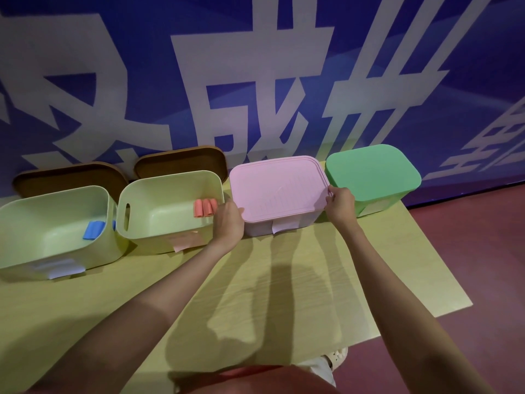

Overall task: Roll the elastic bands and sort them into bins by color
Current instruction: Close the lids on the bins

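A row of bins stands along the back of the table. The leftmost yellow-green bin (34,211) is open and holds rolled blue bands (93,229). The second yellow-green bin (159,194) holds rolled red-orange bands (205,207). The pink bin (255,226) carries its pink lid (278,189). My left hand (228,223) grips the lid's left edge and my right hand (341,204) pinches its right edge. A green bin (372,177) with a green lid stands at the far right.
Two brown lids (71,177) (181,162) lean against the blue banner wall behind the open bins. Paper labels hang on the bins' fronts. The yellow-wood table (270,280) ends at right over a red floor (468,265).
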A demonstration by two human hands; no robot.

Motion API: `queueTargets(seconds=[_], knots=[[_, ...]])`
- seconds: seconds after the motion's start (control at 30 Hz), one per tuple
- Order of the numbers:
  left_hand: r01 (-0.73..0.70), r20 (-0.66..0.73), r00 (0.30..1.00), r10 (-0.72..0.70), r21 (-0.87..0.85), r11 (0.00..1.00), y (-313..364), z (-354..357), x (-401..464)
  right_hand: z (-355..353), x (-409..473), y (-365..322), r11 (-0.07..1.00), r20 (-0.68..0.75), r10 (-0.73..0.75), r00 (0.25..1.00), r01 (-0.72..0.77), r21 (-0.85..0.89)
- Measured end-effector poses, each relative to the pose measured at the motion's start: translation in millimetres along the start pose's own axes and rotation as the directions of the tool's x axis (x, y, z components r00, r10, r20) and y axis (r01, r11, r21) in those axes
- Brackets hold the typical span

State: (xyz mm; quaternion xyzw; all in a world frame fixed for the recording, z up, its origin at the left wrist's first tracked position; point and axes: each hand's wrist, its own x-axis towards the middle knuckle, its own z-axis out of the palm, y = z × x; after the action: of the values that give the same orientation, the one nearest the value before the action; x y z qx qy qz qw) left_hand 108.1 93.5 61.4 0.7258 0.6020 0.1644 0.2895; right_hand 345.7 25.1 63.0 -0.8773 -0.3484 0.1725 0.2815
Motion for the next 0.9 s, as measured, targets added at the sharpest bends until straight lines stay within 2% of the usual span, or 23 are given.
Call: queueTargets(seconds=[0.17,0.33,0.4,0.47,0.57,0.6,0.67,0.7,0.77,0.83,0.9], knots=[[0.010,0.032,0.999,-0.012,0.042,0.999,6.5,-6.1,0.8,3.7,12.4,-0.2,0.990,0.020,0.008,1.000,-0.005,-0.143],[-0.099,0.099,0.992,0.080,0.206,0.974,10.4,-15.2,2.0,1.4,11.7,-9.5,0.929,0.083,-0.068,0.994,0.093,-0.357],[-0.124,0.106,0.990,0.098,0.271,0.955,11.3,-21.3,4.7,-1.1,10.0,-16.7,0.875,0.103,-0.115,0.988,0.149,-0.461],[-0.138,0.062,0.990,0.123,0.386,0.912,14.8,-27.8,5.5,-3.7,8.6,-24.5,0.790,0.089,-0.171,0.981,0.191,-0.582],[-0.196,-0.100,0.957,0.271,0.464,0.864,18.6,-28.7,8.2,-6.4,12.6,-37.3,0.691,0.041,-0.271,0.962,0.224,-0.688],[-0.233,-0.138,0.934,0.330,0.464,0.855,19.1,-26.1,10.8,-5.0,16.2,-41.2,0.684,0.055,-0.318,0.946,0.270,-0.677],[-0.290,-0.144,0.917,0.373,0.402,0.868,20.0,-16.8,21.3,2.5,27.3,-46.6,0.753,0.105,-0.369,0.923,0.364,-0.548],[-0.299,-0.106,0.929,0.355,0.353,0.886,19.9,-10.1,28.1,7.2,32.9,-47.7,0.788,0.137,-0.372,0.918,0.391,-0.476],[-0.291,0.018,0.953,0.301,0.316,0.903,19.1,4.7,41.0,18.5,43.1,-44.9,0.774,0.210,-0.402,0.891,0.453,-0.442],[-0.286,0.097,0.958,0.270,0.367,0.885,15.9,19.4,49.3,29.0,50.6,-36.1,0.739,0.276,-0.408,0.871,0.492,-0.460],[-0.290,0.116,0.957,0.267,0.454,0.842,11.5,29.3,54.5,37.3,55.2,-26.5,0.728,0.294,-0.391,0.872,0.489,-0.481]])
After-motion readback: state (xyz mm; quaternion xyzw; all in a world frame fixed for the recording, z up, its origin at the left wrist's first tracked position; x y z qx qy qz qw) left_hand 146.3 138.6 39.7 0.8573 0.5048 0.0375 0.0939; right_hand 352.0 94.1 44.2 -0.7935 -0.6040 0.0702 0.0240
